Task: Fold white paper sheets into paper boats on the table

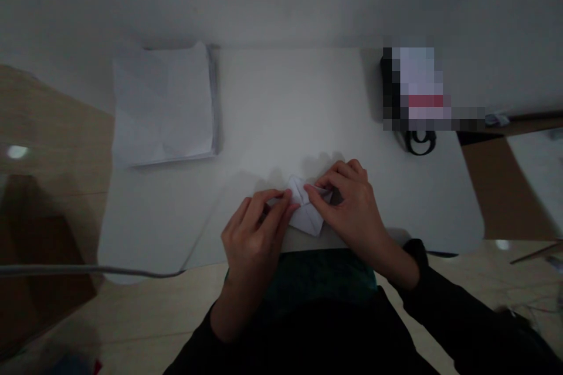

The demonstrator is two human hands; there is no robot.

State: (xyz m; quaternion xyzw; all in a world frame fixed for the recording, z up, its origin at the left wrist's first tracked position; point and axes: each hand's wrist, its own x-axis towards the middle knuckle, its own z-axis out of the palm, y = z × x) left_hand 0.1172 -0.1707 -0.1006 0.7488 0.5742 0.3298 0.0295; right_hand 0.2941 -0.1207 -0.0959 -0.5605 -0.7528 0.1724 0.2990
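A small piece of folded white paper [309, 220] is held between my two hands, close to the front edge of the white table [281, 111]. It shows several crease lines and overlapping flaps, with a pointed top. My left hand [257, 231] pinches its left side between thumb and fingers. On the opposite side, my right hand [349, 196] grips the upper right flap, thumb in front and fingers curled behind. The fingers cover part of the paper's left and right corners.
At the table's back left lies a stack of white paper sheets [165, 105]. A blurred-out object [417, 85] stands at the back right, with a black ring-shaped piece [421, 143] by it. A grey cable [109, 270] crosses the front left corner.
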